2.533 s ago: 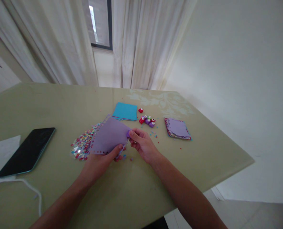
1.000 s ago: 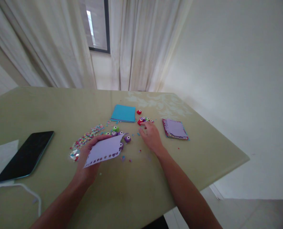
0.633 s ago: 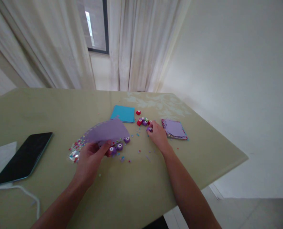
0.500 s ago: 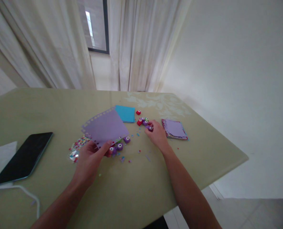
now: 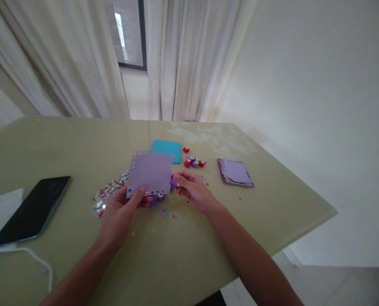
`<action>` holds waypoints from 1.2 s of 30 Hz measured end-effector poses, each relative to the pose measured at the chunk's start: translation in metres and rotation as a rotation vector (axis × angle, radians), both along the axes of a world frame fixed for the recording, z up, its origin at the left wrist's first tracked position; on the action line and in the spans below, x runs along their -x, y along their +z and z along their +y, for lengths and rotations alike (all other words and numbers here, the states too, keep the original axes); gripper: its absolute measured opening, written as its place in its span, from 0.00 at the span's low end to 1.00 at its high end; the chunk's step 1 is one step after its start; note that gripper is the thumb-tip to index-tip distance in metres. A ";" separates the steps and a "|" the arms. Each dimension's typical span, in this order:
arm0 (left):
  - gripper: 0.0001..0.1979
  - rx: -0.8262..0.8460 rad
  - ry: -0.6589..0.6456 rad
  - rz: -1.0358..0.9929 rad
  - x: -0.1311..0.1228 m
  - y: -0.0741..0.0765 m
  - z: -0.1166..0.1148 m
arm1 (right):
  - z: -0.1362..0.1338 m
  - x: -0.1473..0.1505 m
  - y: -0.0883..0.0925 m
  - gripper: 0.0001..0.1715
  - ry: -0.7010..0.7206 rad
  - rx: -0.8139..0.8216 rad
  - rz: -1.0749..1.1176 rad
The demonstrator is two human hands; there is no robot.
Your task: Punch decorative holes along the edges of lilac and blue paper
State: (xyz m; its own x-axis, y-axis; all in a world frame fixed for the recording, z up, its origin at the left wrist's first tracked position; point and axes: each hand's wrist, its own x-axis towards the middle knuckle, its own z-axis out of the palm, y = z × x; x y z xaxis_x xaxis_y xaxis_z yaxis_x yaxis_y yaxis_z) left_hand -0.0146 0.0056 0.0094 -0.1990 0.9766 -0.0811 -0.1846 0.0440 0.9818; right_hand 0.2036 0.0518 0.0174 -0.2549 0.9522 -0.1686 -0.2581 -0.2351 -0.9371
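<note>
My left hand [image 5: 122,208] pinches a sheet of purple paper [image 5: 151,174] by its lower left edge, above the table. Rows of small punched shapes run along the paper's edges. At the sheet's right edge, my right hand [image 5: 192,189] is closed on a small purple craft punch [image 5: 174,183], partly covered by the fingers. I cannot tell whether the paper is inside the punch. Other purple punches [image 5: 160,197] lie beneath the sheet, partly hidden. Farther back stands a cluster of red, purple and green punches [image 5: 195,163], with a single red punch [image 5: 186,149] behind it.
Blue paper [image 5: 168,148] lies behind the sheet, and a stack of punched papers [image 5: 236,172] is at the right. Confetti bits [image 5: 115,183] are heaped at the left. A dark tablet [image 5: 32,210], white cloth [image 5: 4,204] and white cable [image 5: 47,265] lie farther left.
My right hand has moved left from the punch cluster to the paper's right edge, carrying a purple punch. My left hand has turned the sheet more upright and square to me.
</note>
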 end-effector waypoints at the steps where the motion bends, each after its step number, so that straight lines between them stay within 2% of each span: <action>1: 0.23 0.003 0.003 -0.011 0.000 0.000 0.000 | 0.000 0.000 0.000 0.30 0.000 -0.005 -0.008; 10: 0.24 0.008 -0.022 -0.020 -0.005 -0.003 -0.003 | -0.004 0.003 0.003 0.29 0.047 0.013 0.046; 17: 0.21 0.061 -0.059 0.276 -0.009 0.004 -0.005 | -0.006 0.007 0.001 0.29 0.049 0.035 0.076; 22: 0.21 0.102 -0.041 0.212 -0.014 0.015 -0.007 | -0.008 0.007 0.004 0.28 0.084 0.023 0.093; 29: 0.19 0.101 0.055 0.226 -0.014 0.020 -0.008 | -0.012 0.007 0.008 0.27 0.112 -0.033 0.023; 36: 0.20 0.055 -0.020 0.206 -0.014 0.018 -0.009 | -0.013 0.012 0.005 0.30 0.125 -0.051 0.002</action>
